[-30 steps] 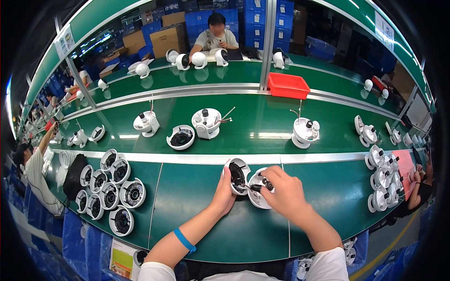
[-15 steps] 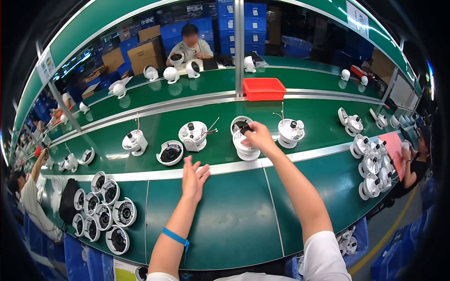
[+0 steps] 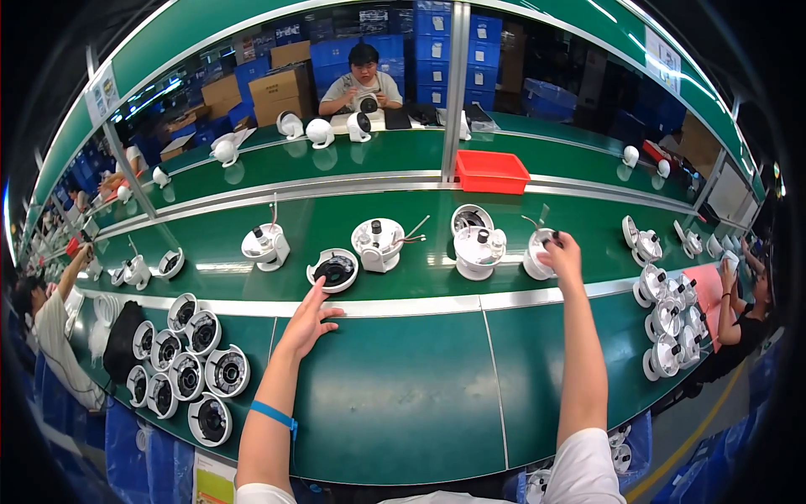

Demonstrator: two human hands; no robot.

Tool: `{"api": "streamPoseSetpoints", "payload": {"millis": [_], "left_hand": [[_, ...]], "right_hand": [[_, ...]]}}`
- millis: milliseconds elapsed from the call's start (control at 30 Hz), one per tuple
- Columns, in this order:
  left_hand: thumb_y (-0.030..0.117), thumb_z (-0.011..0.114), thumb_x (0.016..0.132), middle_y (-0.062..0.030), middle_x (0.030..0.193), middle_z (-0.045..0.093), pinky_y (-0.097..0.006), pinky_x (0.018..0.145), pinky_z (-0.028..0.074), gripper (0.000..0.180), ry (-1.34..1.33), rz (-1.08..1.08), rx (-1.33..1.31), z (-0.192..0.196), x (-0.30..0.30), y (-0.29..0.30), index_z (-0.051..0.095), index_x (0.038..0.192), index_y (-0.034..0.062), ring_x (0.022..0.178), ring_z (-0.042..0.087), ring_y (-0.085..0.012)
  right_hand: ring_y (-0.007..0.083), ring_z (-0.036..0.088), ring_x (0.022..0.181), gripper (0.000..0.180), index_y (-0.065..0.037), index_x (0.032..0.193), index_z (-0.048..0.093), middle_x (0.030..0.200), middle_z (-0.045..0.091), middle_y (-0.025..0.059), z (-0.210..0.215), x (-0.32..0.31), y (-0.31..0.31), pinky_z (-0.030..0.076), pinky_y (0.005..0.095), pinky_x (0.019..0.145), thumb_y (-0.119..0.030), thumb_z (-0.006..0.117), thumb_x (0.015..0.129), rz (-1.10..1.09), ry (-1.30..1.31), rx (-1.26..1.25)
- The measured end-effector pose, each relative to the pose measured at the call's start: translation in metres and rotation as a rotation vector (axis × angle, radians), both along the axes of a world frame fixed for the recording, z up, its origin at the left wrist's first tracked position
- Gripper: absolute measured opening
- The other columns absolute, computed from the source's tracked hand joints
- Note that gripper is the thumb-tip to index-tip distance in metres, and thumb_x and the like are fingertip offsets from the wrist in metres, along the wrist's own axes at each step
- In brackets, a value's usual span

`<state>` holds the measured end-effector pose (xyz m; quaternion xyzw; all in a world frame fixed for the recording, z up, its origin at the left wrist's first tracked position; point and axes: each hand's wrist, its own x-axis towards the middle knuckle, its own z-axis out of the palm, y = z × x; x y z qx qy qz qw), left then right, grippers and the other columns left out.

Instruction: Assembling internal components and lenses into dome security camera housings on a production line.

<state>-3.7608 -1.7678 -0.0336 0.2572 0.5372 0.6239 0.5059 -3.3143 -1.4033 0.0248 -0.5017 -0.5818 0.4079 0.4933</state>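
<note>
My right hand reaches up to a white camera base on the green conveyor belt, its fingers closed on the black part at the top. My left hand is open, fingers apart, with a fingertip at the near rim of a round white camera housing with a black inside. Between the hands stand a white camera body with loose wires and another camera body, which has a white housing leaning close behind it. Farther left is a wired camera body.
Several white housings cluster on the near table at left, beside a black cloth. Camera bodies crowd the right end near a co-worker. A red bin sits behind the belt by a metal post. Another person works across.
My right hand has moved right, from the housing and camera body near the middle to the camera base at right. My left hand has moved left and reached the housing's rim.
</note>
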Motion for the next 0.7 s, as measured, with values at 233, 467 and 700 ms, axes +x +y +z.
{"api": "streamPoseSetpoints", "payload": {"millis": [233, 467, 700], "left_hand": [[0.053, 0.060, 0.104, -0.0047, 0.125, 0.059, -0.031, 0.071, 0.055, 0.052, 0.226, 0.093, -0.078, 0.005, 0.022, 0.019, 0.051, 0.135, 0.0123, 0.096, 0.067, -0.0161], [0.026, 0.074, 0.097, -0.0098, 0.104, 0.053, -0.031, 0.072, 0.053, 0.029, 0.853, 0.483, 0.055, -0.024, 0.037, 0.016, 0.057, 0.112, 0.0079, 0.086, 0.061, -0.0182], [-0.002, 0.061, 0.099, -0.0070, 0.102, 0.069, -0.028, 0.084, 0.052, 0.066, 0.298, 0.360, 0.210, 0.015, 0.090, -0.009, 0.041, 0.161, 0.0109, 0.091, 0.064, -0.0126]], "right_hand": [[0.0226, 0.073, 0.073, 0.017, 0.009, 0.103, 0.066, 0.094, 0.070, 0.0139, 0.038, 0.082, -0.068, 0.064, 0.0334, 0.057, 0.004, 0.061, 0.088, 0.056, -0.262, -0.087], [0.0386, 0.067, 0.109, 0.035, 0.003, 0.121, 0.064, 0.115, 0.068, 0.0209, 0.069, 0.022, -0.135, 0.052, 0.0454, 0.095, 0.000, 0.061, 0.086, -0.371, -0.673, 0.684], [0.0418, 0.067, 0.114, 0.045, 0.005, 0.128, 0.063, 0.124, 0.069, 0.0241, 0.044, -0.206, -0.141, 0.053, 0.0428, 0.100, 0.006, 0.055, 0.084, 0.544, -0.546, 0.670]]}}
